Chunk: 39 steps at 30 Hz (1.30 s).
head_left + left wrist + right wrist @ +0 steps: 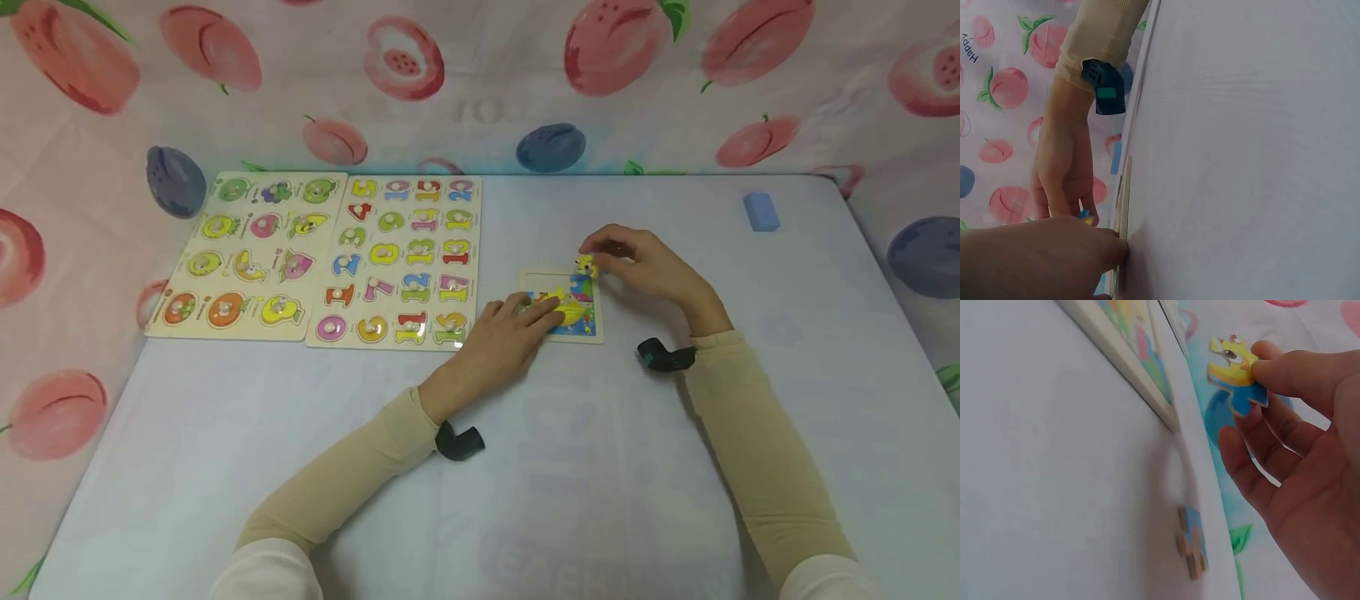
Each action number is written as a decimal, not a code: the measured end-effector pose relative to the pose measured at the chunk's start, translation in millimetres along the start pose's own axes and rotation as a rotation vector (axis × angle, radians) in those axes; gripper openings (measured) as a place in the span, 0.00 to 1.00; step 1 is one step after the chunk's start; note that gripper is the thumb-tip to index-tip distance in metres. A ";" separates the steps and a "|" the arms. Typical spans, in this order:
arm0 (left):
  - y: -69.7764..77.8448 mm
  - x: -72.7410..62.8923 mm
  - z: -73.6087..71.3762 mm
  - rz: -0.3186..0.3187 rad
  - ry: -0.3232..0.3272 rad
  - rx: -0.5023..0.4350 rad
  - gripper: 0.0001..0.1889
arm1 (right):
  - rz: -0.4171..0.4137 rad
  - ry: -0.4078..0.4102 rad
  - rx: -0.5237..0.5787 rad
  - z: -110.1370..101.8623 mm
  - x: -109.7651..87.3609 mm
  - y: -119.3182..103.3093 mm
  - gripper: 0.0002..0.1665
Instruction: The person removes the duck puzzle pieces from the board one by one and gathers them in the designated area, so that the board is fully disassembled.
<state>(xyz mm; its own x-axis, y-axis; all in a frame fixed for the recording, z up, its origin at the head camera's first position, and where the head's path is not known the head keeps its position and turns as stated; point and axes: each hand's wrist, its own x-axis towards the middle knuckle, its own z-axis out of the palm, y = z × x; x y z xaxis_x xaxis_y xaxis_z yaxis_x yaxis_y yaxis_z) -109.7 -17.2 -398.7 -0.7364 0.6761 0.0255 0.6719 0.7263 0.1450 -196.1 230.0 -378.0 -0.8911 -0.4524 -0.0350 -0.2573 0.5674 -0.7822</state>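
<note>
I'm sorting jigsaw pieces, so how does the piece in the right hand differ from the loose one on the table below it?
The held piece shows yellow with a printed eye, plus blue; the loose piece shows blue and a brownish tone, no eye visible. The right hand pinches the held piece; the loose piece lies on the table. Both have jigsaw outlines and some blue.

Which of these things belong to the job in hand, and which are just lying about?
Part of the job: puzzle tray under the left hand; yellow and blue piece in the grip of the right hand; loose piece, probably.

Just lying about: number board; fruit board; blue block.
</note>
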 end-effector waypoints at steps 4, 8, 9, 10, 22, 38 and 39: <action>-0.3 -0.5 -0.2 0.002 0.006 -0.002 0.22 | 0.043 0.013 -0.020 -10.1 -5.6 4.9 0.14; -0.5 -0.8 -0.1 0.007 0.009 0.006 0.22 | 0.062 0.017 -0.036 -17.5 -10.8 11.7 0.15; -0.5 -0.8 0.1 0.008 0.010 0.008 0.22 | 0.061 0.018 -0.037 -19.0 -12.1 13.5 0.15; -0.5 -0.7 0.2 0.009 0.009 0.010 0.22 | 0.056 0.021 -0.045 -20.5 -13.2 15.3 0.14; -0.9 -0.8 2.5 0.017 0.033 0.021 0.21 | 0.125 0.026 -0.094 -37.0 -25.6 27.2 0.11; -1.5 -2.2 4.0 0.018 0.038 0.015 0.21 | 0.230 0.019 -0.155 -55.4 -40.8 39.9 0.12; -1.6 -2.2 4.0 0.018 0.038 0.018 0.21 | 0.235 0.017 -0.160 -56.0 -41.1 40.5 0.12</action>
<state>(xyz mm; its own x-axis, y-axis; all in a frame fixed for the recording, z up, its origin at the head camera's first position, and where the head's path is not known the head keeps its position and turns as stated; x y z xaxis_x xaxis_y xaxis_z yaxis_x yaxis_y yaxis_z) -108.8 -19.3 -403.0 -0.7264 0.6841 0.0653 0.6861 0.7164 0.1268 -190.9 310.1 -373.4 -0.9393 -0.2842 -0.1924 -0.0968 0.7572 -0.6459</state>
